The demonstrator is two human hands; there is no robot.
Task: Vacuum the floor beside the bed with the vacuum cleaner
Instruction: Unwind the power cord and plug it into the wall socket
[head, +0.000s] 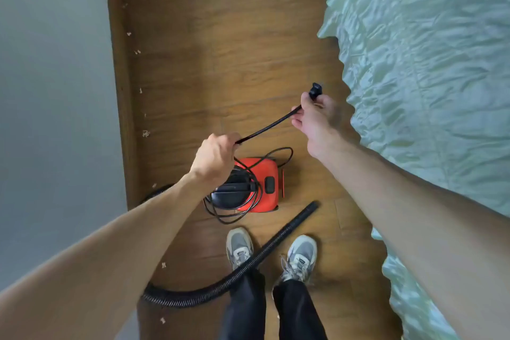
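While hands [214, 159] [317, 119] grip cord [265, 127], hose [276, 240] end hidden

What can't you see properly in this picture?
Head view:
- Plug in the right hand: blurred, pins unclear.
- Hose: its near end is hidden under the left forearm.
- Dark round thing by the wall: mostly hidden by that forearm.
- Pale bits along the wall: too small to identify.
- Vacuum cleaner: partly covered by the left hand and cord.

One vacuum cleaner [262, 174]; one hose [276, 240]; one cord [265, 128]; one bed [430, 69]; two shoes [239, 246] [300, 254]; two hands [214, 159] [317, 119]; perhaps ten scraps [145, 133].
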